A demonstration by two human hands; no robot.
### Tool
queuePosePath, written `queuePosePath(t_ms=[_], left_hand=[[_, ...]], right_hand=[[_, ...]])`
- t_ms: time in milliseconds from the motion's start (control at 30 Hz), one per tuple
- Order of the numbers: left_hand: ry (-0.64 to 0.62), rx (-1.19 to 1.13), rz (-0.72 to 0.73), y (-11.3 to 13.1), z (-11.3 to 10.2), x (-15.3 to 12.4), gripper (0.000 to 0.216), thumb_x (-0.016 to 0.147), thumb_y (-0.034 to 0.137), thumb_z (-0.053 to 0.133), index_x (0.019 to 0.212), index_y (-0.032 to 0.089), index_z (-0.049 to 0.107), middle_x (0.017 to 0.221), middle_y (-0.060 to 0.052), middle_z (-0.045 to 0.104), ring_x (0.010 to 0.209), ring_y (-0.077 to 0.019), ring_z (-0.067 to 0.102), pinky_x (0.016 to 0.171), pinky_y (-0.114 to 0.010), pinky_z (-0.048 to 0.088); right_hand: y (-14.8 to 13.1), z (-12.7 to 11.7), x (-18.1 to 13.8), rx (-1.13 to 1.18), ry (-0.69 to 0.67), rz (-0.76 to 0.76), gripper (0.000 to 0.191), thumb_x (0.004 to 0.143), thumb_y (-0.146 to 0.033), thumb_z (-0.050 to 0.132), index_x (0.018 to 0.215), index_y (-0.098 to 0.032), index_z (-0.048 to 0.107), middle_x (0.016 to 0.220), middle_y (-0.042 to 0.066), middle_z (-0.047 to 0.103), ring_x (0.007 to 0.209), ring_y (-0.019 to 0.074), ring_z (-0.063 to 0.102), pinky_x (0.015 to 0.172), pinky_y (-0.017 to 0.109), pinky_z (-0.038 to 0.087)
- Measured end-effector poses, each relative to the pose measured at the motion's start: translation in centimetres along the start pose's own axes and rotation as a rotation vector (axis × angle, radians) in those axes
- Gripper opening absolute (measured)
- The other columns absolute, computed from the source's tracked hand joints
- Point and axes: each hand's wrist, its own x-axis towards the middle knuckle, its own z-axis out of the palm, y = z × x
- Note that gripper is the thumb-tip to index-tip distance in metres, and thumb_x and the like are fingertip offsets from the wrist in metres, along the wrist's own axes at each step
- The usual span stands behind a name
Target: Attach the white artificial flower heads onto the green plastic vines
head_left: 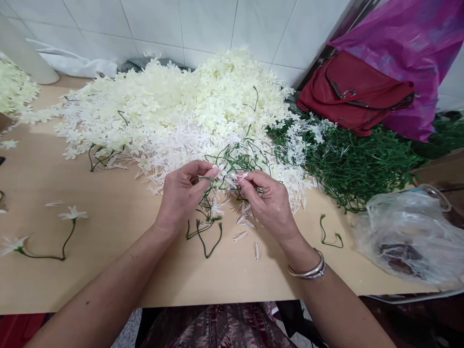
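My left hand (183, 195) is pinched on a white artificial flower (220, 171), with a green plastic stem (207, 192) near its fingertips. Just to the right, the thumb and fingers of my right hand (271, 205) pinch a small white stamen piece (242, 177). The two fingertips are close but apart. Beneath and between them lie green stems (206, 249) and loose white stamen pieces (239, 236). On the table at the left rests a bent green stem (63, 251) with a white flower (73, 213) on each end.
A large heap of cream petals (174, 96) spreads along the tiled wall (206, 24). To the right are a pile of green stems (358, 164), a red bag (355, 89), a purple plastic bag (406, 43) and a clear plastic bag (402, 227). One stem (330, 241) lies alone.
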Motion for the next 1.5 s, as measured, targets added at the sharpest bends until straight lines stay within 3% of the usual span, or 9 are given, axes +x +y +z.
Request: queuePosePath(t_ms=[233, 333, 467, 700, 867, 1067, 1333, 1500], left_hand=[[-0.024, -0.013, -0.036, -0.3, 0.2, -0.2, 0.020, 0.084, 0.036, 0.081, 0.094, 0.018, 0.079, 0.080, -0.003, 0.077, 0.056, -0.0093, 0.055, 0.045, -0.019, 0.038], [-0.010, -0.031, -0.066, -0.2, 0.4, -0.2, 0.019, 0.084, 0.037, 0.080, 0.092, 0.019, 0.079, 0.079, -0.002, 0.076, 0.050, -0.0077, 0.050, 0.040, -0.019, 0.033], [-0.016, -0.016, -0.025, 0.1, 0.4, -0.2, 0.014, 0.087, 0.031, 0.077, 0.092, 0.019, 0.079, 0.073, 0.000, 0.074, 0.054, -0.0094, 0.056, 0.041, -0.020, 0.034], [-0.020, -0.056, -0.016, 0.1, 0.6, -0.3, 0.018, 0.087, 0.037, 0.079, 0.090, 0.019, 0.079, 0.071, 0.001, 0.072, 0.049, -0.0077, 0.048, 0.040, -0.020, 0.035], [-0.068, -0.048, -0.007, 0.2, 0.9, -0.8, 0.016, 0.088, 0.036, 0.078, 0.092, 0.021, 0.081, 0.073, 0.001, 0.072, 0.045, -0.0064, 0.040, 0.039, -0.021, 0.032], [-0.132, 0.016, 0.092, 0.1, 0.9, -1.3, 0.014, 0.090, 0.035, 0.075, 0.093, 0.024, 0.083, 0.085, -0.001, 0.079, 0.051, -0.0088, 0.048, 0.044, -0.021, 0.036], [-0.086, 0.070, 0.045, -0.3, 0.7, -0.9, 0.016, 0.089, 0.035, 0.075, 0.093, 0.021, 0.082, 0.084, -0.002, 0.079, 0.048, -0.0084, 0.043, 0.043, -0.022, 0.037], [-0.152, 0.070, 0.091, -0.4, 0.7, -1.0, 0.014, 0.089, 0.034, 0.075, 0.090, 0.022, 0.082, 0.078, 0.000, 0.077, 0.053, -0.0099, 0.048, 0.050, -0.023, 0.041]], right_hand=[[-0.3, -0.3, 0.2, -0.063, 0.072, -0.063, 0.015, 0.096, -0.020, 0.064, 0.082, -0.022, 0.069, 0.079, 0.001, 0.067, 0.073, 0.0163, 0.059, 0.071, 0.031, 0.046], [-0.3, -0.3, 0.1, -0.002, -0.016, -0.019, 0.022, 0.099, -0.025, 0.061, 0.077, -0.022, 0.061, 0.073, -0.001, 0.059, 0.068, 0.0149, 0.053, 0.067, 0.030, 0.043], [-0.6, -0.2, 0.1, -0.007, -0.141, -0.030, 0.032, 0.107, -0.028, 0.048, 0.075, -0.022, 0.051, 0.074, -0.001, 0.054, 0.070, 0.0145, 0.051, 0.068, 0.030, 0.040], [-0.7, -0.1, 0.2, -0.181, -0.166, -0.123, 0.033, 0.104, -0.018, 0.046, 0.071, -0.022, 0.043, 0.075, -0.002, 0.045, 0.068, 0.0146, 0.045, 0.068, 0.032, 0.034], [-0.8, 0.1, 0.1, -0.062, -0.208, -0.056, 0.037, 0.101, -0.020, 0.049, 0.065, -0.023, 0.040, 0.068, -0.003, 0.042, 0.065, 0.0138, 0.043, 0.066, 0.030, 0.034], [-1.0, -0.2, 0.1, 0.080, -0.332, 0.124, 0.032, 0.098, -0.023, 0.048, 0.066, -0.021, 0.056, 0.064, -0.003, 0.054, 0.064, 0.0132, 0.048, 0.064, 0.029, 0.037], [-1.4, -0.7, 0.2, 0.118, -0.428, 0.120, 0.034, 0.099, -0.026, 0.050, 0.067, -0.020, 0.060, 0.065, -0.003, 0.055, 0.061, 0.0112, 0.048, 0.063, 0.029, 0.038], [-0.7, -0.6, 0.2, 0.187, -0.434, 0.229, 0.037, 0.100, -0.037, 0.051, 0.070, -0.019, 0.065, 0.058, -0.005, 0.050, 0.053, 0.0096, 0.041, 0.055, 0.028, 0.033]])
